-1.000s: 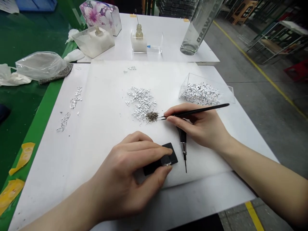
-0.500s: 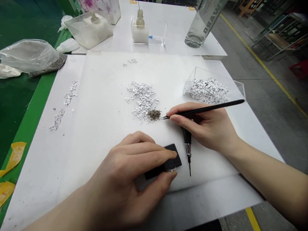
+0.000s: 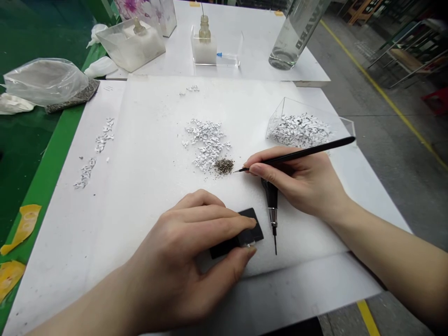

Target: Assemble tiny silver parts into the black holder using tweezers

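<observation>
Black tweezers (image 3: 301,155) pinched in the right hand (image 3: 297,184) hover just beside the dark granule heap (image 3: 224,166) at twelve o'clock, left hand (image 3: 185,247) clasping a black block (image 3: 250,215), white pieces (image 3: 206,140) left heaped, clear box (image 3: 299,130) well filled at two o'clock.

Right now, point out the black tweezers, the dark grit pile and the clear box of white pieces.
Black tweezers (image 3: 301,152): head view, on the shaft.
Dark grit pile (image 3: 224,166): head view, its centre.
Clear box (image 3: 276,114): head view, on its wall.

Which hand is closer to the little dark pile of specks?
The right hand is nearer: its tweezers end just beside the dark pile. The left hand is farther away, below the pile, holding a black block.
</observation>
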The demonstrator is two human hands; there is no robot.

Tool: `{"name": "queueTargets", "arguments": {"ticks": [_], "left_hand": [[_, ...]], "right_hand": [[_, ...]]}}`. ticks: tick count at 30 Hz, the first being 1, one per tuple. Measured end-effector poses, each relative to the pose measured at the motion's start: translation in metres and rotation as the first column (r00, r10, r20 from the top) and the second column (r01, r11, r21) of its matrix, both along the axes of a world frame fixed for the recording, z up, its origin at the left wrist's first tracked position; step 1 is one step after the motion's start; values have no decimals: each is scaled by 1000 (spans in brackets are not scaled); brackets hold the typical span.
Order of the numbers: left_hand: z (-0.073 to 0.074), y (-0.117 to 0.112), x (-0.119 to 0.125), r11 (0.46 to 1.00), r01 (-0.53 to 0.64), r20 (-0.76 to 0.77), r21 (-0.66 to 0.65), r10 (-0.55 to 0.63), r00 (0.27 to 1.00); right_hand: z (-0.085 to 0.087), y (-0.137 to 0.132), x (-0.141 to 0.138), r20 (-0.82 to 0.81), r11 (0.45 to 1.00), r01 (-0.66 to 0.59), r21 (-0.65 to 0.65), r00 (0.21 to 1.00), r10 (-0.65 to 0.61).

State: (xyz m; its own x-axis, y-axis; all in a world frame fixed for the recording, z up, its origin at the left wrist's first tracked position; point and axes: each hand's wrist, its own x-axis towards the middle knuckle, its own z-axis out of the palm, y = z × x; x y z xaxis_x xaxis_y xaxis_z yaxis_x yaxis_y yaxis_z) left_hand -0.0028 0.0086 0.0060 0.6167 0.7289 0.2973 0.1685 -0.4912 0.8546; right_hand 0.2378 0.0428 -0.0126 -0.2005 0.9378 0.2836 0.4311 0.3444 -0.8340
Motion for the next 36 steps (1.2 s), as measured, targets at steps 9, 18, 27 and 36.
{"name": "queueTargets", "arguments": {"ticks": [9, 18, 27, 36], "left_hand": [[1, -5, 2, 998, -33, 15, 52, 32, 999], [-4, -4, 2, 997, -17, 36, 79, 14, 999], [-2, -4, 2, 998, 3, 9, 64, -4, 1000], [0, -3, 1, 999, 12, 2, 39, -12, 1000]], "right_hand": [[7, -11, 7, -341, 984, -150, 91, 924, 173], [17, -25, 9, -313, 817, -572, 72, 764, 564], [16, -24, 7, -290, 814, -573, 90, 767, 572], [16, -23, 8, -285, 817, -570, 83, 772, 568]]}}
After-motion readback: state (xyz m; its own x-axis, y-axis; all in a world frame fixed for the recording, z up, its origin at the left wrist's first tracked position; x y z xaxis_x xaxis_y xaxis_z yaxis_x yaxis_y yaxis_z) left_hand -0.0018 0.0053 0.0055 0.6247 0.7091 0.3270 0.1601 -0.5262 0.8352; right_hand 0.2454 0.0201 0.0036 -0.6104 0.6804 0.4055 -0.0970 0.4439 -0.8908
